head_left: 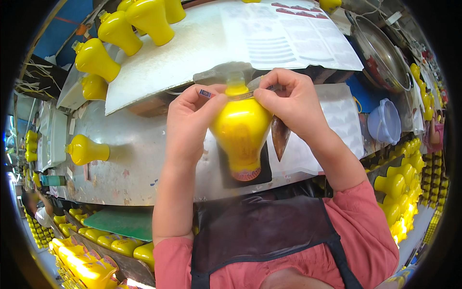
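Head view: left of the glossy yellow bulb-shaped plastic bottle [241, 132], 1 bare yellow bottle [85, 150] lies on the scuffed metal worktable [134, 164]. My left hand [188, 126] clamps the bulb bottle's shoulder; my right hand [294, 102] pinches a narrow label strip [240, 95] against its neck. I judge the strip only partly wrapped, with smoothing left.
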